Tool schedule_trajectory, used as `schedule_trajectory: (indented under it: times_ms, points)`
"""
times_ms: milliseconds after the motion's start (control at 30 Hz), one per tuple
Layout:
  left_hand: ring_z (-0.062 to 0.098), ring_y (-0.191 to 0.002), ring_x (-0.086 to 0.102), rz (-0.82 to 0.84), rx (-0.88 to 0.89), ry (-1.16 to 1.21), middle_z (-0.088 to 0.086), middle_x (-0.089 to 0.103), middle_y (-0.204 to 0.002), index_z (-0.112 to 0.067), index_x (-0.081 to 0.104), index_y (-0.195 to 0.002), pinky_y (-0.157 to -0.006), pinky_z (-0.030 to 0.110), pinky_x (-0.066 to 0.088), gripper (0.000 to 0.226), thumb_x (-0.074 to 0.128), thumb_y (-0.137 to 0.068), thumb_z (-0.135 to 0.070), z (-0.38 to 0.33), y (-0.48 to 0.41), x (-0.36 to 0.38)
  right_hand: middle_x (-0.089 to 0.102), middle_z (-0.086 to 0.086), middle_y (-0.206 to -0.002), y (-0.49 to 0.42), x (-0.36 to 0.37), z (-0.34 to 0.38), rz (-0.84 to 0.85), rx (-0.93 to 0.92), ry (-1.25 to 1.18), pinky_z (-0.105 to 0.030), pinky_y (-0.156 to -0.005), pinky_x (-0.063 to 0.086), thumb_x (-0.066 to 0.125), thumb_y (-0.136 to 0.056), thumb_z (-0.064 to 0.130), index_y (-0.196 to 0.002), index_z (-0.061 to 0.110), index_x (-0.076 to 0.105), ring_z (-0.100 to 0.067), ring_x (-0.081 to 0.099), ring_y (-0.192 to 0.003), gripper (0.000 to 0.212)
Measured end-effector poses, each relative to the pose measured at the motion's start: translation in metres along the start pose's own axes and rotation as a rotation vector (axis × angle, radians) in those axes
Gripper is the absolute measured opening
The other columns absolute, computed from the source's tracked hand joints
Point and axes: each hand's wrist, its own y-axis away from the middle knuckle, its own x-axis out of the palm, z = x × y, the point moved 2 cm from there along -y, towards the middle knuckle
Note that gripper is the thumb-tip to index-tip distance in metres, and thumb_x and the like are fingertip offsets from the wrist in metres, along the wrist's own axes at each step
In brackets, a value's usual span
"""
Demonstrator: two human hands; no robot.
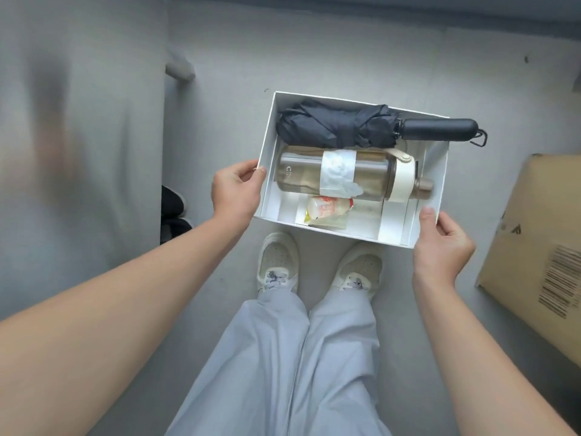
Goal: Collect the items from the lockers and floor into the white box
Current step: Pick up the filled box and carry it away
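Together, left hand (234, 191) and right hand (440, 247) grip white box (268, 136).

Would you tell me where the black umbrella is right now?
Head view: the umbrella lies along the far side of the white box, beside the water bottle, its handle jutting over the right wall.

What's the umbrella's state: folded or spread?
Folded. The black umbrella lies bunched inside the white box along its far wall; its handle sticks out over the right rim.
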Motion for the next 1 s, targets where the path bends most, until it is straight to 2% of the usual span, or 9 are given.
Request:
schedule_trajectory:
  times_ms: [167,333,467,600,700,767,867,933,1000]
  points:
    - [0.001,-0.097,0.066,0.001,-0.021,0.027,-0.003,0.071,-0.107,-0.011,0.069,-0.122,-0.090,0.010,0.048,0.033,0.070,-0.090,-0.022,0.002,-0.009,0.004,0.026,0.020,-0.048,-0.006,0.015,0.003,0.017,0.007,-0.014,-0.022,-0.052,0.022,0.064,-0.095,0.024,-0.044,0.042,0.046,-0.005,0.022,-0.057,0.057]
    - [0.009,-0.108,0.067,0.011,-0.015,0.035,0.004,0.072,-0.117,-0.007,0.068,-0.123,-0.102,0.025,0.049,0.035,0.069,-0.091,-0.020,-0.016,-0.031,0.002,0.032,0.021,-0.045,-0.022,0.030,0.022,0.090,-0.038,-0.061,-0.015,-0.049,0.023,0.063,-0.096,0.020,-0.045,0.044,0.050,-0.001,0.026,-0.052,0.058]
    - [0.014,-0.107,0.068,-0.015,-0.018,0.039,0.005,0.074,-0.112,-0.008,0.071,-0.119,-0.103,0.032,0.050,0.030,0.067,-0.091,-0.018,-0.037,-0.059,0.006,0.031,0.019,-0.045,-0.044,0.051,0.047,0.124,-0.058,-0.045,-0.022,-0.054,0.022,0.058,-0.097,0.015,-0.046,0.040,0.048,-0.004,0.023,-0.056,0.058]
    - [0.018,-0.107,0.069,-0.025,0.021,-0.016,0.002,0.076,-0.107,-0.014,0.074,-0.113,-0.099,0.036,0.052,0.026,0.064,-0.090,-0.020,-0.060,-0.090,0.010,0.054,0.007,-0.062,-0.075,0.073,0.069,0.155,-0.139,0.014,-0.029,-0.070,0.034,0.049,-0.098,0.012,-0.074,0.021,0.061,-0.010,0.038,-0.068,0.029]
    - [0.012,-0.100,0.070,-0.036,0.057,-0.025,-0.004,0.076,-0.101,-0.020,0.076,-0.108,-0.096,0.035,0.053,0.024,0.065,-0.087,-0.025,-0.075,-0.107,0.007,0.074,0.004,-0.089,-0.079,0.080,0.077,0.216,-0.162,0.028,-0.026,-0.078,0.044,0.046,-0.095,0.008,-0.101,0.016,0.072,-0.009,0.056,-0.076,0.027]
    - [0.010,-0.098,0.070,-0.035,0.051,-0.026,-0.005,0.076,-0.100,-0.021,0.076,-0.108,-0.097,0.035,0.053,0.024,0.067,-0.086,-0.027,-0.078,-0.111,0.004,0.076,-0.005,-0.104,-0.077,0.080,0.078,0.271,-0.175,0.029,-0.023,-0.082,0.046,0.047,-0.094,0.006,-0.110,0.015,0.070,-0.016,0.064,-0.082,0.029]
    - [0.019,-0.099,0.071,-0.023,0.023,-0.034,0.000,0.076,-0.101,-0.019,0.075,-0.108,-0.094,0.040,0.055,0.026,0.069,-0.085,-0.029,-0.074,-0.105,-0.001,0.071,-0.017,-0.113,-0.071,0.077,0.076,0.296,-0.170,0.040,-0.025,-0.083,0.045,0.050,-0.095,0.008,-0.114,0.009,0.067,-0.025,0.061,-0.089,0.026]
    - [0.026,-0.095,0.071,-0.014,-0.011,-0.037,0.003,0.075,-0.101,-0.017,0.075,-0.109,-0.088,0.043,0.058,0.028,0.069,-0.086,-0.032,-0.065,-0.096,-0.004,0.074,-0.009,-0.110,-0.063,0.074,0.073,0.293,-0.146,0.014,-0.028,-0.089,0.049,0.052,-0.095,0.008,-0.117,0.010,0.068,-0.015,0.066,-0.095,0.028]
    - [0.022,-0.084,0.071,-0.007,-0.068,-0.006,-0.001,0.073,-0.100,-0.016,0.073,-0.112,-0.083,0.042,0.061,0.031,0.070,-0.087,-0.033,-0.052,-0.086,-0.008,0.074,0.000,-0.113,-0.053,0.072,0.071,0.280,-0.108,-0.008,-0.026,-0.093,0.051,0.054,-0.095,0.008,-0.122,0.012,0.067,-0.011,0.068,-0.103,0.030]
